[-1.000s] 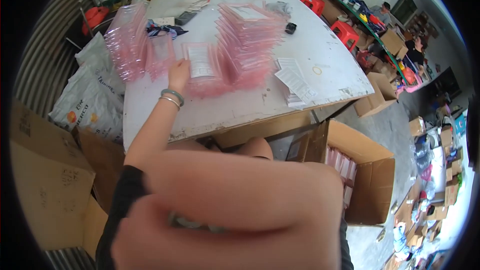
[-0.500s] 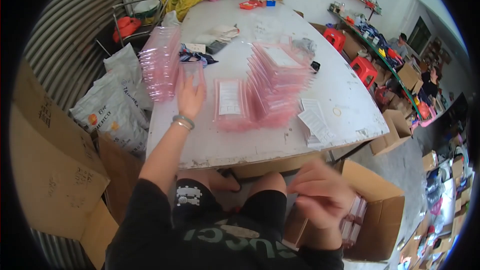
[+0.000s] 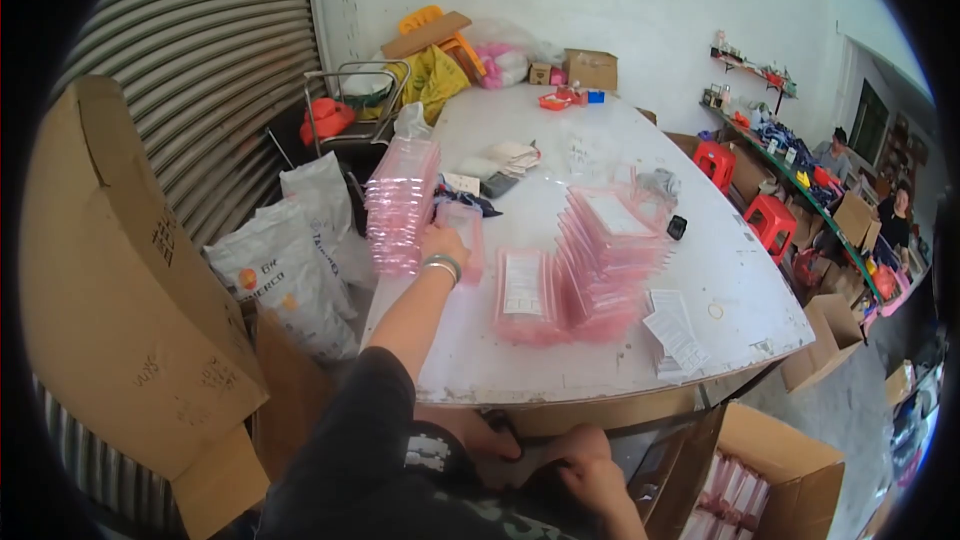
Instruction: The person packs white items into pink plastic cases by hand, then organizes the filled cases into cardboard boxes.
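Observation:
My left hand [image 3: 447, 245] reaches over the table's left side, fingers bent and closed on a flat pink plastic packet [image 3: 472, 252]; the fingertips are partly hidden. Just left of it rises a tall stack of shiny pink packets [image 3: 400, 210]. To the right lies a pink packet with a white printed label [image 3: 523, 285]. It adjoins a leaning, fanned pile of pink packets [image 3: 612, 265]. My right hand [image 3: 592, 480] is low, beside my knee and below the table edge, its fingers curled in with nothing visible in them.
Printed paper sheets [image 3: 675, 333] lie near the table's front right. An open carton [image 3: 800, 475] of pink-wrapped packs stands at lower right. A large carton [image 3: 140, 310] and white sacks [image 3: 285, 275] flank the left. Two people are at a far bench [image 3: 800, 180].
The view has tilted up and turned left. My left hand's fingers, flat on the packet before, are now bent. My right hand has dropped beside my knee.

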Tool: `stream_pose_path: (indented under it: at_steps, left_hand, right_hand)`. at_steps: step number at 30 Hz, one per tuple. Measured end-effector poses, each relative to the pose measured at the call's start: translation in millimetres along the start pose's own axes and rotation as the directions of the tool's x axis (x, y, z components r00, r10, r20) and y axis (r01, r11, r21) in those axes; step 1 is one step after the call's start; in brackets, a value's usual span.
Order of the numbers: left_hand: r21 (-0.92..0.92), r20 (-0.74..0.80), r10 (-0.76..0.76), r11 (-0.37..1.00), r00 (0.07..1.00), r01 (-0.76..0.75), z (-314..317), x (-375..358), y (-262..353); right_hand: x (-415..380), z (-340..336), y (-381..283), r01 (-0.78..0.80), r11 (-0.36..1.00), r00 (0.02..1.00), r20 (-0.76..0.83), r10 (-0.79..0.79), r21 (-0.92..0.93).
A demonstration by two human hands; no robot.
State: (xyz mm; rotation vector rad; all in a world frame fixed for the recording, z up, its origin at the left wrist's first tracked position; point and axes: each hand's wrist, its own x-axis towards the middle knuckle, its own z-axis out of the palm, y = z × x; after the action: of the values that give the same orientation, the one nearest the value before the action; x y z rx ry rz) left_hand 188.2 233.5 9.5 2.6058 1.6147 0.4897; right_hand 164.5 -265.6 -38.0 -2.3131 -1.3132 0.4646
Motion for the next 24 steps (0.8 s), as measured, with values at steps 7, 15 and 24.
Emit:
stream_pose_path:
  at_steps: [7,15,24]
  left_hand:
    - [-0.151,0.035,0.127,0.981,0.991,-0.121,-36.6,-13.6,-6.7]
    - [-0.740,-0.205,0.173,0.617,0.963,-0.268,-63.4,-70.0,-6.2]
    - [-0.612,0.366,0.437,-0.552,0.822,0.566,-153.1,-326.3,-53.7]
  right_hand:
    - [-110.8,110.2,164.7,-0.085,0.841,0.565,0.669,0.483,-0.535]
    - [-52.7,13.1,75.2,0.038,0.987,0.996,-0.082,-0.025,0.159]
    - [30.8,-49.3,-136.3,0.689,0.640,0.442,-0.502,-0.743,-0.341]
